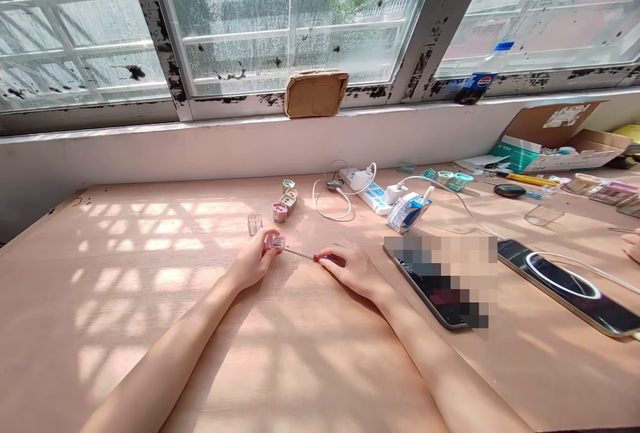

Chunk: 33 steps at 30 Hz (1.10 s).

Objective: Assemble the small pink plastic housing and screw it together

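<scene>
Right hand [354, 265] holds screwdriver [317, 258] to pink sharpener [275, 242].

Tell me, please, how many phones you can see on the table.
2: one phone, partly pixelated, lies just right of the right hand; the other phone lies farther right. I see no others.

Surface [115, 346] open left of left hand [253, 261]; sharpeners [288, 202] obstruct way beyond; dark phone [425, 286] blocks path right of right hand [354, 266].
</scene>
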Each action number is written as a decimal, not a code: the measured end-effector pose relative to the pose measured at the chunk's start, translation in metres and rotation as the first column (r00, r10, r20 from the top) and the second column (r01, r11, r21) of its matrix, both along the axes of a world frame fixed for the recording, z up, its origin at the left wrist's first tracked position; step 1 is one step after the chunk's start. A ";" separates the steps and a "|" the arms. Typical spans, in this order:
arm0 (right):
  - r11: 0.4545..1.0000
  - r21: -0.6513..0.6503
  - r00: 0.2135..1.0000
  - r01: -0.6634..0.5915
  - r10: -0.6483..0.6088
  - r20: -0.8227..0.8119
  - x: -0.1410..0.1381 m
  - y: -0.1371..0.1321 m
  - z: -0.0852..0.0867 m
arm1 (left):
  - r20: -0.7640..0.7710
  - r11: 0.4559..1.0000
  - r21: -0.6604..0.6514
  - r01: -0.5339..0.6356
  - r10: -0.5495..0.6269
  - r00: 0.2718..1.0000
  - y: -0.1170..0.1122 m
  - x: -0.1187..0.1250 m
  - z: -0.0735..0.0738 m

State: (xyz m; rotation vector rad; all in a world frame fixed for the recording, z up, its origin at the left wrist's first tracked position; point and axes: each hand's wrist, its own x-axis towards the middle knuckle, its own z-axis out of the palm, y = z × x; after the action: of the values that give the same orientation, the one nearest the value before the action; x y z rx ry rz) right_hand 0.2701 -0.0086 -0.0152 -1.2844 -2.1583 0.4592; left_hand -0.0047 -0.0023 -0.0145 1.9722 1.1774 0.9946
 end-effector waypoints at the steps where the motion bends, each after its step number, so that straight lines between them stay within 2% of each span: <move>1: 1.000 0.001 1.000 0.001 -0.001 -0.001 0.000 0.000 0.000 | -0.001 1.000 -0.002 -0.001 0.001 1.000 0.000 0.000 0.000; 33: 1.000 -0.010 1.000 -0.012 0.012 -0.014 0.002 0.000 0.001 | -0.045 1.000 -0.004 -0.006 0.006 0.999 -0.002 0.002 0.005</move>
State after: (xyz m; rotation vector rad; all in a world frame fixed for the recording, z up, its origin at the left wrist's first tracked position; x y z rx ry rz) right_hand 0.2717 -0.0088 -0.0140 -1.2700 -2.1558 0.4831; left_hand -0.0031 -0.0045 -0.0093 1.9985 1.2092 0.9541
